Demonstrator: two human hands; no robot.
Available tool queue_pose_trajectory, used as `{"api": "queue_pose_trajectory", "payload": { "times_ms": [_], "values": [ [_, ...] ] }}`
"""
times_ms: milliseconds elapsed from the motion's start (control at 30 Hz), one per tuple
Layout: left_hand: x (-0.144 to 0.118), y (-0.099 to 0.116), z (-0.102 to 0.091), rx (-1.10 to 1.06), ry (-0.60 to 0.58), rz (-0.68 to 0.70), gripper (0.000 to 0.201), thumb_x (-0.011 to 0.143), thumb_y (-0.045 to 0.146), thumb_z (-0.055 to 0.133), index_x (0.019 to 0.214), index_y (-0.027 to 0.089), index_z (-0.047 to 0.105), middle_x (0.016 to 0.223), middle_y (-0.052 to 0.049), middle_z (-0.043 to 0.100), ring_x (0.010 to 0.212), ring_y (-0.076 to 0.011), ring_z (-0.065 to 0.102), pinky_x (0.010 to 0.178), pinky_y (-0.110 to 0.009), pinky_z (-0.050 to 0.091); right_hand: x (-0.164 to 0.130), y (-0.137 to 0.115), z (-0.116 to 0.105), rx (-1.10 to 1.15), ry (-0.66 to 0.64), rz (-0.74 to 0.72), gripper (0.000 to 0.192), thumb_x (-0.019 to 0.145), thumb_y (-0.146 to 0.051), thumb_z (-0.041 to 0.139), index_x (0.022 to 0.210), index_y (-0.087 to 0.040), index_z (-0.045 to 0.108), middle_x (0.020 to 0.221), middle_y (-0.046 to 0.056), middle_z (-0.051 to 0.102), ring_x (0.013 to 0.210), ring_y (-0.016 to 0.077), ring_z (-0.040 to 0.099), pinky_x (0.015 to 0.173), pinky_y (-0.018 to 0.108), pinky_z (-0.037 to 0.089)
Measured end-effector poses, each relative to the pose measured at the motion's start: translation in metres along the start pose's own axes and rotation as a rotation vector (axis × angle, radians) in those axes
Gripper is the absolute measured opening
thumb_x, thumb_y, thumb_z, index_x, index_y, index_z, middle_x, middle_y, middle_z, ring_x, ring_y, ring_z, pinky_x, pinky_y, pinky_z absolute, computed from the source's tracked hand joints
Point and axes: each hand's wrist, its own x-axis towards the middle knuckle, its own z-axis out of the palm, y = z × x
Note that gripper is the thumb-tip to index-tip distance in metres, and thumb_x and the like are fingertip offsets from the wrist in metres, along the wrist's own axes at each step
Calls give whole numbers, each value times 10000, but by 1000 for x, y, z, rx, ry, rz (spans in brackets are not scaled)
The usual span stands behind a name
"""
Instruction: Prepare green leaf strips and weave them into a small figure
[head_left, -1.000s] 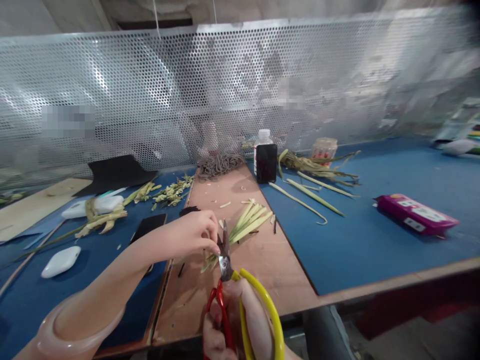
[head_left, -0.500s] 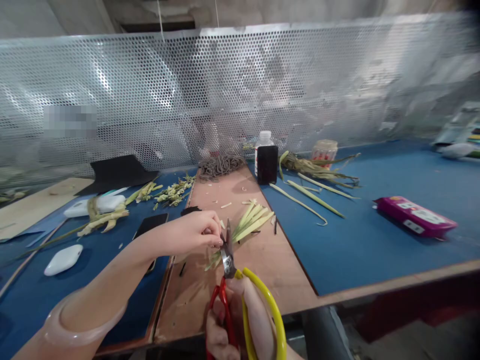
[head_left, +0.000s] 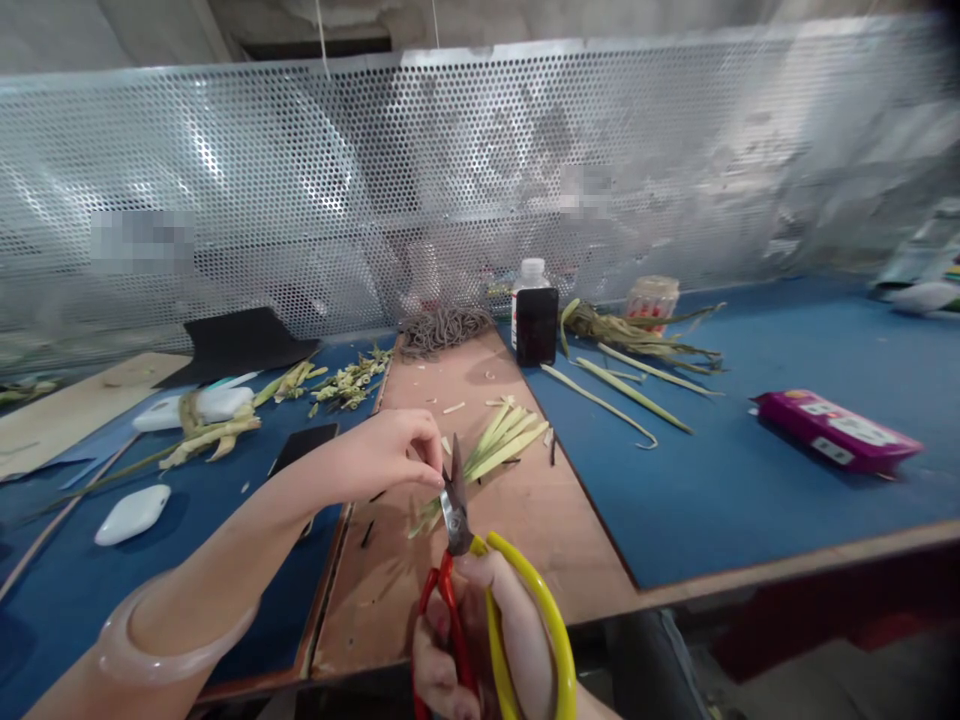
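My right hand (head_left: 499, 610) grips scissors (head_left: 457, 535) with one red and one yellow handle, blades slightly apart and pointing away from me. Thumb and fingers of my left hand (head_left: 405, 450) are pinched together right beside the blade tips. Whatever they hold is too small or hidden to name. Just beyond the blades, a fan of pale green leaf strips (head_left: 504, 440) lies on the brown board (head_left: 555, 540). Small dark scraps and pale bits are scattered around it.
Grey cord (head_left: 446, 330) is heaped at the board's far end. A bottle (head_left: 531, 272) stands behind a black upright object (head_left: 537, 328). Dried leaves (head_left: 637, 335) and a purple packet (head_left: 836, 430) lie right; a phone (head_left: 304, 445) and white case (head_left: 133, 514) left. A perforated metal screen (head_left: 480, 180) closes the back.
The left fingers have shifted very slightly at the blade tips, and a dark bit seen there before no longer shows. The scissors stay almost still; the view moves a little.
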Motion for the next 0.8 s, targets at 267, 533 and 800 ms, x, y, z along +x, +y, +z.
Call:
{"api": "queue_pose_trajectory", "payload": {
  "times_ms": [267, 533, 800],
  "values": [
    [-1, 3, 0, -52, -31, 15, 67, 708, 193, 633, 667, 162, 590, 780, 6, 612, 724, -131, 585, 660, -228, 435, -3, -3, 2, 8, 27, 59, 414, 727, -540, 306, 589, -174, 442, 468, -13, 485, 323, 87, 442, 331, 187, 343],
    [-4, 5, 0, -26, -71, 76, 72, 739, 190, 607, 673, 161, 604, 806, -5, 612, 748, -135, 577, 670, -230, 434, -3, -2, 6, 75, 62, 89, 409, 790, -479, 246, 608, -175, 451, 461, -14, 469, 320, 86, 411, 331, 178, 324],
    [-3, 1, 1, -4, -67, 97, 75, 749, 213, 608, 691, 166, 612, 802, -1, 613, 744, -134, 569, 669, -234, 423, -6, -8, 17, 44, 152, 120, 427, 831, -457, 209, 599, -179, 434, 447, -8, 460, 302, 98, 407, 310, 188, 318]
  ]
}}
